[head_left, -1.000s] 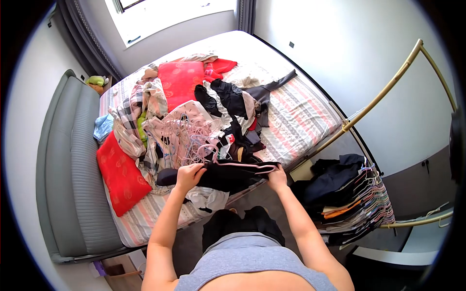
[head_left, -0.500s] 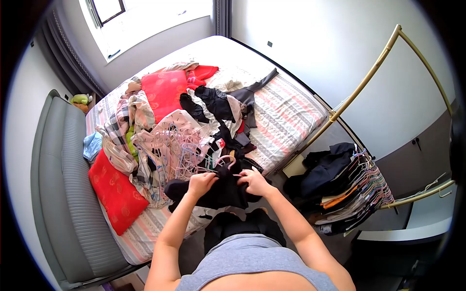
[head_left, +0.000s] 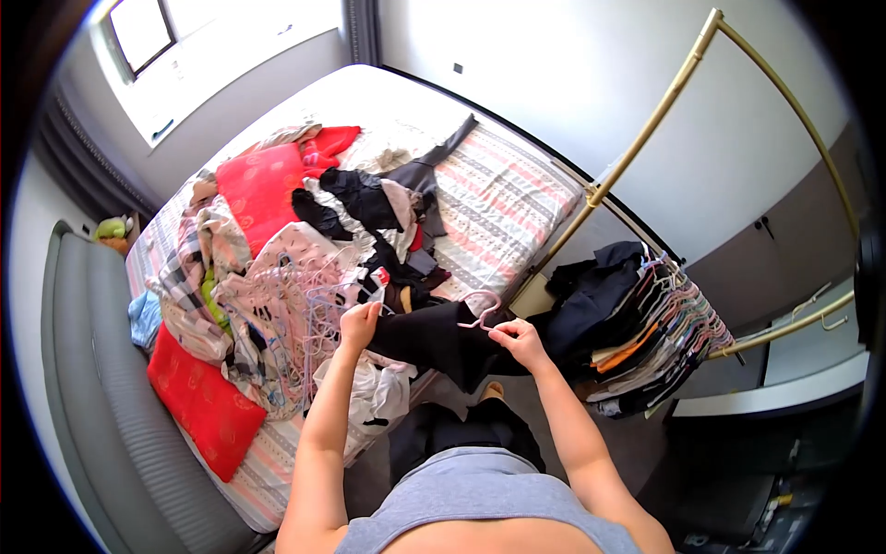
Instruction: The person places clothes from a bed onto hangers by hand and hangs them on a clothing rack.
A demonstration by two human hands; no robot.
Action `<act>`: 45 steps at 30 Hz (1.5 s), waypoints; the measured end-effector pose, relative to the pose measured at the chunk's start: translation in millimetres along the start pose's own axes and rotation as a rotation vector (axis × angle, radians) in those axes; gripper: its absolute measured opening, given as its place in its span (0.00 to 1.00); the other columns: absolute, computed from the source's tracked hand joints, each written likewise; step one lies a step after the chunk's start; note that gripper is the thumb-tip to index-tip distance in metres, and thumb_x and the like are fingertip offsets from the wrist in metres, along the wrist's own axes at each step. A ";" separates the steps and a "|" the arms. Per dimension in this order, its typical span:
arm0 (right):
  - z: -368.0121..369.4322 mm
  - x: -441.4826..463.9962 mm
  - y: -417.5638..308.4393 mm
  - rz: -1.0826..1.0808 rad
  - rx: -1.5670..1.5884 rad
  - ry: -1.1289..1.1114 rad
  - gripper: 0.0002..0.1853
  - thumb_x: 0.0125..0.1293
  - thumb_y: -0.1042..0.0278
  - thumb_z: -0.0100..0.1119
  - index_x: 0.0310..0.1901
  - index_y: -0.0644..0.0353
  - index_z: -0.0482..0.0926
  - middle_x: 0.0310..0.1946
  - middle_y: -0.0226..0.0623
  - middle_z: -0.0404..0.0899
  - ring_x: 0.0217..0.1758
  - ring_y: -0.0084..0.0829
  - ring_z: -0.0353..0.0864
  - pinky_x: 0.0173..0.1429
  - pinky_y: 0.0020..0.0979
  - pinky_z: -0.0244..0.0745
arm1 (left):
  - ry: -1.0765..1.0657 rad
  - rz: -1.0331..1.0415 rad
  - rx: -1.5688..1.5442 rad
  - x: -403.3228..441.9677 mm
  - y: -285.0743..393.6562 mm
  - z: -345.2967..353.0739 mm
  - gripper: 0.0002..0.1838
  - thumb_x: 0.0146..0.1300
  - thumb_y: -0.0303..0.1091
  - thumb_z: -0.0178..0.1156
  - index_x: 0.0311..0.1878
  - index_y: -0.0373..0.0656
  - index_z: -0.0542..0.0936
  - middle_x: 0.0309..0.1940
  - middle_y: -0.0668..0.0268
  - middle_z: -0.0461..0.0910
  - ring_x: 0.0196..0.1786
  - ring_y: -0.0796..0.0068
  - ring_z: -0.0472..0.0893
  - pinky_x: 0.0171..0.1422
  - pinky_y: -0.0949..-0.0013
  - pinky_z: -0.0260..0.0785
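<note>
A black garment (head_left: 415, 340) is stretched between my two hands in front of my body. My left hand (head_left: 361, 325) is closed around its left end. A pink clothes hanger (head_left: 482, 303) sits in the garment's right part, with its hook sticking out at the top. Beside that hook, my right hand (head_left: 520, 344) pinches the hanger's arm through or along the black cloth. The rest of the hanger is hidden by the garment. A heap of loose wire hangers (head_left: 318, 319) lies on the bed, left of my left hand.
Clothes and bedding cover much of the bed (head_left: 517, 175), with a red pillow (head_left: 208, 397) near the grey headboard (head_left: 120, 369). To my right, a gold clothes rack (head_left: 651, 115) stands near a stack of clothes on hangers (head_left: 637, 323). White cloth (head_left: 374, 392) lies at the bed's near edge.
My hands have moved apart, stretching the black garment sideways. The hanger has shifted right with my right hand, and its hook now stands clear. The view has turned to the right.
</note>
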State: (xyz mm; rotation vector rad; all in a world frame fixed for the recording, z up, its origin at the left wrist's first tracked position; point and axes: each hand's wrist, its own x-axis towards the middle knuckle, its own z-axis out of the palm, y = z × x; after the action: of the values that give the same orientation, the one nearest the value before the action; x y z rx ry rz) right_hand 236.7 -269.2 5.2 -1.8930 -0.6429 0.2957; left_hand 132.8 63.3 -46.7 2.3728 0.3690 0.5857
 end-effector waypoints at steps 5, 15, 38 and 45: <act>-48.6 -18.0 25.2 0.375 0.371 0.169 0.09 0.57 0.66 0.63 0.31 0.64 0.81 0.20 0.22 0.73 0.24 0.13 0.66 0.30 0.18 0.61 | -0.080 -0.115 -0.185 33.4 21.3 73.2 0.18 0.65 0.46 0.48 0.43 0.38 0.72 0.37 0.49 0.75 0.42 0.50 0.75 0.45 0.59 0.66; -128.1 0.8 123.1 0.521 0.554 0.404 0.09 0.62 0.71 0.56 0.40 0.67 0.80 0.23 0.25 0.74 0.27 0.15 0.68 0.37 0.18 0.63 | -0.586 -0.048 -0.404 64.6 181.6 274.2 0.20 0.57 0.35 0.57 0.53 0.42 0.70 0.43 0.53 0.76 0.45 0.59 0.77 0.51 0.63 0.69; -319.4 25.0 231.2 0.618 0.454 0.770 0.12 0.64 0.69 0.53 0.44 0.67 0.79 0.26 0.27 0.76 0.29 0.16 0.71 0.38 0.19 0.67 | -1.007 0.206 -0.246 144.8 405.2 488.9 0.18 0.58 0.43 0.55 0.46 0.42 0.78 0.39 0.48 0.75 0.43 0.49 0.75 0.48 0.57 0.68; -326.7 39.1 224.0 0.611 0.661 0.929 0.14 0.65 0.69 0.53 0.49 0.66 0.76 0.28 0.25 0.73 0.31 0.17 0.69 0.39 0.17 0.63 | -1.001 0.365 -0.365 167.3 412.3 496.5 0.18 0.60 0.42 0.54 0.49 0.41 0.76 0.50 0.52 0.72 0.54 0.53 0.72 0.58 0.61 0.64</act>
State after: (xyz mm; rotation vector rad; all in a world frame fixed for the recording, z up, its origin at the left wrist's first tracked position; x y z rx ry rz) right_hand 493.1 -565.9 -63.1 -1.3107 0.6097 -0.0227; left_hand 568.9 -440.6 -62.0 2.0658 -0.5717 -0.3929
